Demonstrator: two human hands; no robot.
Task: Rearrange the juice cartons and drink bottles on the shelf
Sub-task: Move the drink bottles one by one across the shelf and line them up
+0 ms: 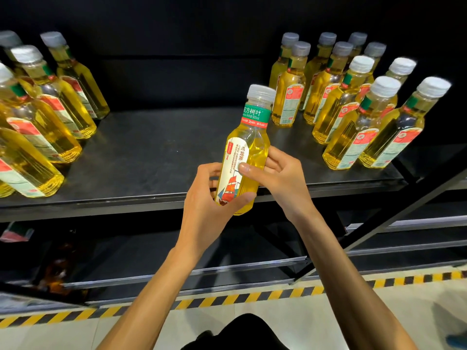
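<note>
Yellow-tea clear plastic bottle with white cap (250, 137): gripping its base in left hand (204, 198), pinching its middle with right hand (278, 178), over front edge of black metal shelf (156, 157); seemingly placing, next needing setting upright in the gap.

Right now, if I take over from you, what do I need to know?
The left hand grips the tea bottle low down; the right hand holds its middle, thumb on the label.
The bottle is off the shelf, over its front edge.
Standing already: the left bottle group and the right bottle group.
Left to do: set this bottle down. No juice cartons in view.
</note>
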